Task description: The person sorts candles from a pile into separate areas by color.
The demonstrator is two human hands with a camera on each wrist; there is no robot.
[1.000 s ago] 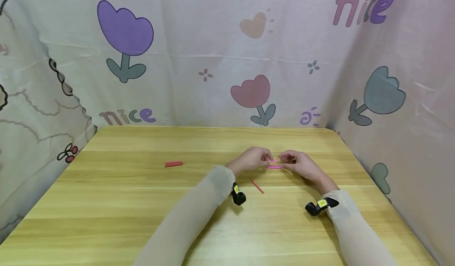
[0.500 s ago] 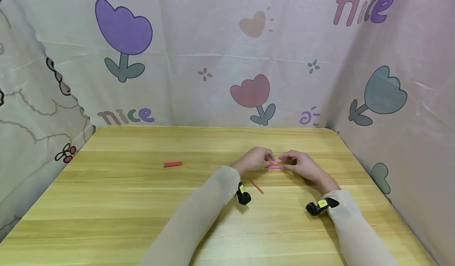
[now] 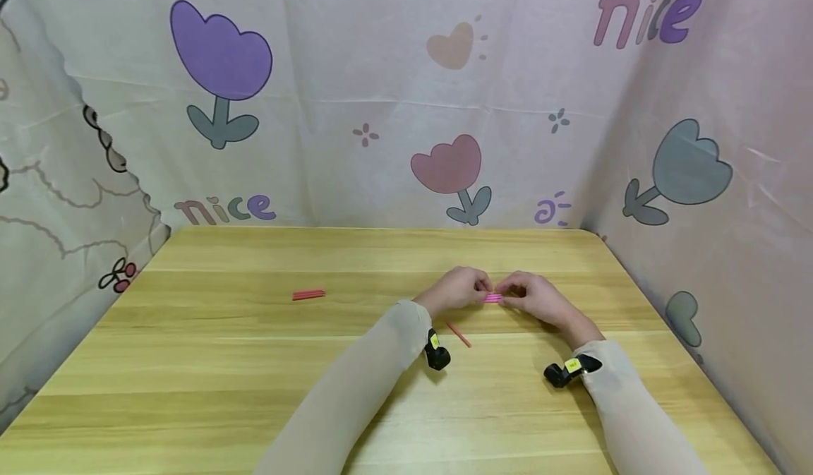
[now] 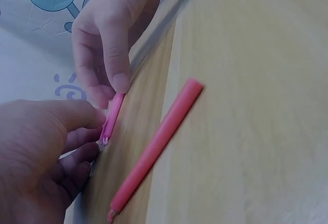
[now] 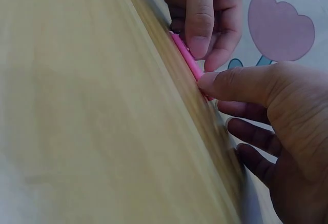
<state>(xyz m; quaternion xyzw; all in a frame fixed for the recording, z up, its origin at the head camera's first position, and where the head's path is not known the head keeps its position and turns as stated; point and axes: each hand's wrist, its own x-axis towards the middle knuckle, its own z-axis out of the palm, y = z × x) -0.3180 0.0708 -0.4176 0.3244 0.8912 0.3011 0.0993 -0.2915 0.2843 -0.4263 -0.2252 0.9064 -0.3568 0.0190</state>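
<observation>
Pink candles lie side by side at the right of the table in the head view, between my two hands. My left hand pinches their left end between thumb and fingers, and my right hand pinches the right end. White wicks show at the left end of the pink candles in the left wrist view. Fingers hide part of them in the right wrist view. Nearer to me, below the left hand, a single red candle lies slanted, its wick end visible in the left wrist view.
A small row of red candles lies on the left part of the wooden table. Behind the table hangs a printed cloth, which also runs along both sides. Each wrist wears a small black camera, such as the left camera.
A light pink candle held by the left hand has come down beside the other pink candles. The left hand has shifted slightly right, nearer the right hand.
</observation>
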